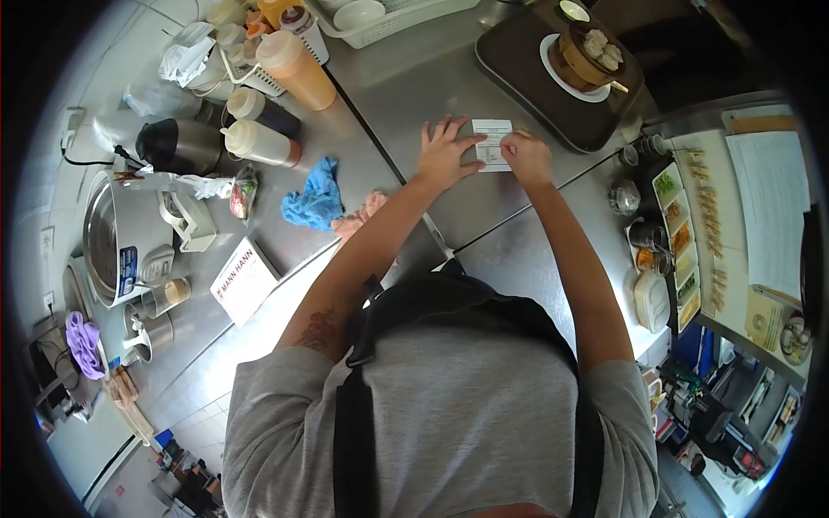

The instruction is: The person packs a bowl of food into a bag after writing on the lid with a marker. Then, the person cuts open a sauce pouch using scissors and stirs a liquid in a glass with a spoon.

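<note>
A small white printed receipt (492,129) lies flat on the steel counter in front of me. My left hand (446,155) rests beside it with fingers spread, the thumb and a fingertip at the slip's left edge. On the other side, my right hand (528,159) is closed, its bent fingers pinching at the receipt's right part. Just beyond is a dark brown tray (535,95) that holds a bamboo steamer (574,60) on a white plate (553,69). Several pale dumplings (602,49) sit in the steamer, and a small dish (573,11) stands behind it.
To the left are squeeze bottles (294,69), a blue cloth (315,197), a pink cloth (358,217), a printed white packet (244,281) and a large metal pot (129,237). Along the right runs a black holder with garnish containers (678,233). A white basket (406,26) stands at the back.
</note>
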### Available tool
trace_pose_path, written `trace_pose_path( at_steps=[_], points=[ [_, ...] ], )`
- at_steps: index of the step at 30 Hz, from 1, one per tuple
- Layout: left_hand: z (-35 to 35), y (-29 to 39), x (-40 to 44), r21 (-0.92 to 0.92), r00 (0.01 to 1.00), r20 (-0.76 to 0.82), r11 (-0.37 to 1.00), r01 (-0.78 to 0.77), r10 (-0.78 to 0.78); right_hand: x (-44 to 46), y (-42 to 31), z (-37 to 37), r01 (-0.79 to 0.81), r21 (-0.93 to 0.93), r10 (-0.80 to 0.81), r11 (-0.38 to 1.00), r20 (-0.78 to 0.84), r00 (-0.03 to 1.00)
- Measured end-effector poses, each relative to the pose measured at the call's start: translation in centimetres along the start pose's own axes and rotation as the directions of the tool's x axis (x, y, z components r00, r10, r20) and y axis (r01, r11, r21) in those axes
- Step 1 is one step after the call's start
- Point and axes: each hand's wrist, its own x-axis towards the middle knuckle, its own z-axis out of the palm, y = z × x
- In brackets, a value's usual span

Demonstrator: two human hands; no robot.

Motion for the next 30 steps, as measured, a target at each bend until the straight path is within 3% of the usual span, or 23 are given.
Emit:
trace_pose_path(
  at_steps=[5, 11, 14, 16, 17, 18, 19, 20, 21, 22, 24, 26, 27, 29, 30],
  points=[
    [0.2, -0.1, 0.2, 0.020, 1.000, 0.015, 1.000, 0.011, -0.011, -0.4, -2.6, 1.1, 0.134, 0.043, -0.135, 0.990, 0.010, 0.991],
    [0.1, 0.0, 0.0, 0.008, 1.000, 0.021, 1.000, 0.006, -0.006, -0.6, 2.3, -0.8, -0.168, 0.029, 0.167, 0.985, 0.041, 0.985],
    [0.8, -0.1, -0.1, 0.044, 1.000, 0.014, 0.999, -0.017, 0.016, -1.1, 1.8, 0.8, -0.217, 0.384, 0.315, 0.897, -0.213, 0.925],
    [1.3, -0.6, -0.3, 0.080, 0.999, 0.009, 0.996, -0.036, 0.036, -1.0, 3.3, 2.4, -0.294, 0.466, 0.317, 0.835, 0.029, 0.948],
    [1.4, -0.7, -0.4, 0.096, 0.999, 0.011, 0.994, -0.051, 0.050, -0.9, 3.3, 2.8, -0.388, 0.564, 0.335, 0.729, 0.201, 0.921],
    [1.3, -0.5, -0.5, -0.013, 1.000, 0.002, 1.000, 0.021, -0.021, -1.0, 1.8, 2.6, -0.467, 0.680, 0.412, 0.565, 0.258, 0.874],
    [1.2, -0.4, -0.1, -0.128, 0.997, -0.009, 0.989, 0.078, -0.079, -0.7, 0.4, 2.0, -0.415, 0.759, 0.369, 0.502, 0.246, 0.896],
    [1.2, -0.9, 0.8, -0.627, 0.995, -0.004, 0.776, 0.073, -0.096, -0.4, -1.8, 1.0, -0.360, 0.857, 0.360, 0.369, 0.225, 0.905],
    [0.8, -1.7, 1.5, -0.943, 0.997, 0.005, 0.330, 0.031, -0.079, 0.2, -2.9, 0.7, -0.350, 0.862, 0.348, 0.366, 0.223, 0.911],
    [-3.9, -0.1, 1.5, -0.957, 0.932, 0.280, 0.011, 0.290, -0.229, 1.0, -4.1, 0.5, -0.372, 0.901, 0.305, 0.223, 0.298, 0.905],
    [-6.6, -4.1, 3.5, -0.932, 0.957, 0.266, 0.221, 0.286, -0.115, 2.6, -6.1, 0.1, -0.345, 0.894, 0.246, 0.285, 0.279, 0.928],
    [-12.9, -9.4, 6.2, -0.684, 0.994, -0.072, 0.729, 0.011, -0.083, 3.4, -8.4, -2.3, -0.420, 0.830, 0.245, 0.368, 0.349, 0.904],
    [-18.8, -9.8, 6.4, -0.545, 0.954, -0.201, 0.834, 0.081, -0.224, 3.4, -8.9, -3.0, -0.455, 0.792, 0.255, 0.408, 0.379, 0.889],
    [-27.2, -14.9, 7.1, -0.520, 0.748, -0.614, 0.842, -0.145, -0.250, 2.8, -8.2, -2.3, -0.439, 0.787, 0.246, 0.435, 0.365, 0.898],
    [-32.3, -15.2, 6.1, -0.548, 0.601, -0.643, 0.833, 0.071, -0.474, 2.6, -7.9, -2.3, -0.472, 0.780, 0.271, 0.412, 0.390, 0.880]
  ],
)
